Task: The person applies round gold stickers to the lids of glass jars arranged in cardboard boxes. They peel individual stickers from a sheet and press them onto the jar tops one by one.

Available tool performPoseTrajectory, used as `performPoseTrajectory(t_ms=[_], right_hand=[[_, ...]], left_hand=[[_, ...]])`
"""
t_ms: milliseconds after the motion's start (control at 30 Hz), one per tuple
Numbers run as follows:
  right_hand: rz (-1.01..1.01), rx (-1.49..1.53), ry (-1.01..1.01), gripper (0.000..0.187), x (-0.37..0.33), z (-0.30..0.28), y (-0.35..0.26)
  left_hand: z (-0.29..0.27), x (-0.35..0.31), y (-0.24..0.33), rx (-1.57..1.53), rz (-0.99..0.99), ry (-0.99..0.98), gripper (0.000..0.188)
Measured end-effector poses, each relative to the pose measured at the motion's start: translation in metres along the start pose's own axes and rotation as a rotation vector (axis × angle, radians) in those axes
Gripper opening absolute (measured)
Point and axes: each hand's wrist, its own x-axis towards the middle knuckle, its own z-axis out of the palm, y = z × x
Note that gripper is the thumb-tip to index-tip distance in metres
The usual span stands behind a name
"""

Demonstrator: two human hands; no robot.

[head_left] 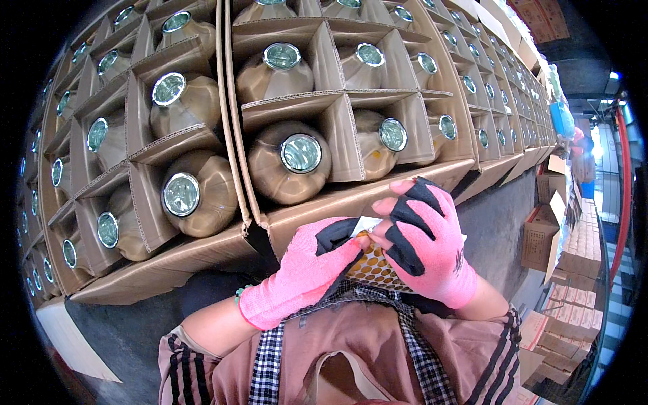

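Observation:
In front of my chest is a sheet of round golden-yellow stickers [373, 270] on white backing. My left hand [304, 270], in a pink glove with black palm and bare fingertips, pinches the sheet's upper edge between thumb and forefinger. My right hand [432, 246], gloved alike, is bent over the sheet's right side, thumb and forefinger together near the left thumb. Whether a loose sticker is between those fingertips I cannot tell. Just beyond stands a clear round glass jar [290, 182] in a divided carton. To its right, another glass jar [371, 160] bears a small orange-yellow spot.
Open cartons [283, 233] with cardboard dividers, full of glass jars, stretch to the left, ahead and far right. Stacked small boxes [574, 317] and an open brown box [540, 233] stand at right. A red pipe [619, 196] rises beyond. Another person [576, 138] is far off.

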Motion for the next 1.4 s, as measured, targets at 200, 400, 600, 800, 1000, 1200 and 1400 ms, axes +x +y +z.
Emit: performPoseTrajectory(t_ms=[200, 400, 600, 800, 1000, 1200, 1400], right_hand=[[-0.005, 0.154, -0.057, 0.013, 0.025, -0.013, -0.001], [-0.255, -0.012, -0.293, 0.01, 0.073, 0.058, 0.022], [-0.463, -0.263, -0.376, 0.012, 0.087, 0.099, 0.017], [-0.438, -0.304, -0.329, 0.023, 0.092, 0.104, 0.016], [-0.12, -0.146, -0.137, 0.03, 0.092, 0.047, 0.007], [0.268, 0.001, 0.082, 0.056, 0.007, -0.046, 0.011], [0.738, 0.766, 0.274, 0.048, -0.026, -0.038, 0.017]], left_hand=[[-0.001, 0.012, -0.029, 0.141, 0.095, 0.04, 0.023], [0.012, 0.012, -0.037, 0.38, 0.02, -0.034, 0.028], [0.009, 0.014, -0.042, 0.345, 0.032, -0.157, 0.029], [0.004, 0.014, -0.037, 0.379, 0.103, -0.138, 0.03], [0.0, 0.007, -0.029, 0.327, 0.11, -0.042, 0.029], [-0.014, 0.005, 0.002, -0.157, 0.155, 0.079, 0.026], [-0.022, 0.009, 0.024, -0.163, 0.239, 0.126, 0.025]])
